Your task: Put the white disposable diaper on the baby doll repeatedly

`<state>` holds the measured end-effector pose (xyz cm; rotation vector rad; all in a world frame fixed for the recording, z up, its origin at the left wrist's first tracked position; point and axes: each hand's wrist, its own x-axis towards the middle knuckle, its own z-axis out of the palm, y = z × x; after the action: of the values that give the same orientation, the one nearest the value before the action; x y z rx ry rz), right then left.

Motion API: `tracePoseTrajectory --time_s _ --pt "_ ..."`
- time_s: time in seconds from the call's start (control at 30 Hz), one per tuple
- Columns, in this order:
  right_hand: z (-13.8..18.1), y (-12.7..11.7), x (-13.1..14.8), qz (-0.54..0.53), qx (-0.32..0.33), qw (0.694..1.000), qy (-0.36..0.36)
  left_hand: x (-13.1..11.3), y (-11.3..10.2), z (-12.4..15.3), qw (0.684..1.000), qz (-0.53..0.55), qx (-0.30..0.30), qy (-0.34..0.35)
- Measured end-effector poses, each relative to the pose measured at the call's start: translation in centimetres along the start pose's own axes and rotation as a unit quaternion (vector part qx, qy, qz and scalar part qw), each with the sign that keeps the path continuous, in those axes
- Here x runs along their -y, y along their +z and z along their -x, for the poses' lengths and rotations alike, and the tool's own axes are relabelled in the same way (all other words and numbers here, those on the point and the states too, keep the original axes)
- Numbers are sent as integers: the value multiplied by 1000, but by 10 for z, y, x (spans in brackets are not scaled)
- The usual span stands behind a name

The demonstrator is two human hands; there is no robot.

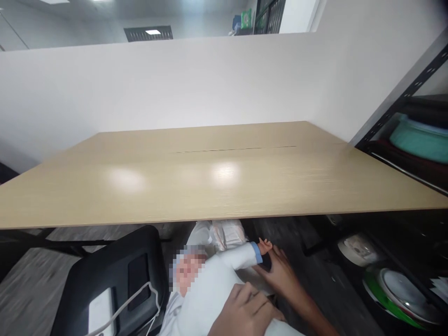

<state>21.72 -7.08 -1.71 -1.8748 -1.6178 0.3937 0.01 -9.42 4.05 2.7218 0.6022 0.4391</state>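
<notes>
Lowest in view, the left hand (245, 312) lies palm-down on the doll (210, 280), its fingers bent and close together, pressing the white-clothed body. Just beyond it the right hand (280, 273) reaches in from the right, fingers extended and held nearly together, their tips touching the doll's blue cuff (257, 253) and small hand; whether they pinch it cannot be told. The doll lies below the table edge, in front of the person, between the chair (115, 275) and the shelf (395, 261). Its long axis runs from lower left toward upper right, with the head at the left and one arm stretched right toward the right hand.

On the black chair lie a white device (100, 312), a dark phone (137, 280) and a white cable (136, 298). Beyond, the pale wood table (224, 177) spans the view. To the right the dark shelf carries plates (402, 289) low down and a teal bowl (420, 140) higher. A white wall (175, 84) stands behind the table.
</notes>
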Motion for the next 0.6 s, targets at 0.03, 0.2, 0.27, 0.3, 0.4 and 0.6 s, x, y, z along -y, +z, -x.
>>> tracePoseTrajectory --time_s 0.03,0.2,0.27,0.3,0.4,0.6 --pt "10 -10 -5 7 -27 1000 3 0 -4 1 1000 10 -9 6" --pt "36 -53 11 33 -95 993 -60 -7 -32 -5 995 81 -16 56" --pt "24 -59 31 28 -24 990 -135 -13 -46 -12 992 100 10 69" --pt "15 -60 41 23 26 986 -165 -15 -53 -15 991 115 23 69" --pt "-14 -62 65 2 179 962 -207 -19 -78 -17 984 164 48 49" --pt "-22 -76 87 17 226 957 -181 -5 -97 75 961 171 -117 -181"
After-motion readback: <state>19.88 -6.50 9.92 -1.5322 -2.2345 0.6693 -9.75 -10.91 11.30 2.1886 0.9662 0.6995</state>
